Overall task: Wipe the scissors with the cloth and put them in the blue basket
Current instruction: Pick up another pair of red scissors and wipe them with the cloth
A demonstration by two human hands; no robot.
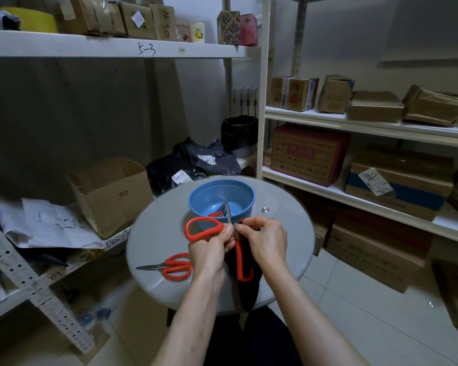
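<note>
Red plastic handles mark the scissors held in the middle of the frame, above the round grey table. Readable writing is sparse. "5-3" is handwritten on the edge of the white shelf at upper left. "OS 91" runs up the side of a brown carton on that shelf. "方2" is written on the open cardboard box at left. The other labels are too small to read.

The left hand grips the scissors with curled fingers near the pivot. One handle loop juts out to the upper left of its knuckles, and the other handle runs down the frame between the two wrists. The right hand pinches the blade with its fingertips, just beside the left thumb. Whether fabric lies between fingertips and steel cannot be told. The black cloth hangs below the right hand and down past the table's near edge. The visible blade points straight up the frame, its tip over the near rim of the blue basket, so the long axis runs roughly vertical.

A second pair lies flat on the table to the left of the left wrist, its long axis near horizontal and its blades pointing left. A third pair lies inside the basket, with its tips angled toward the upper right.
</note>
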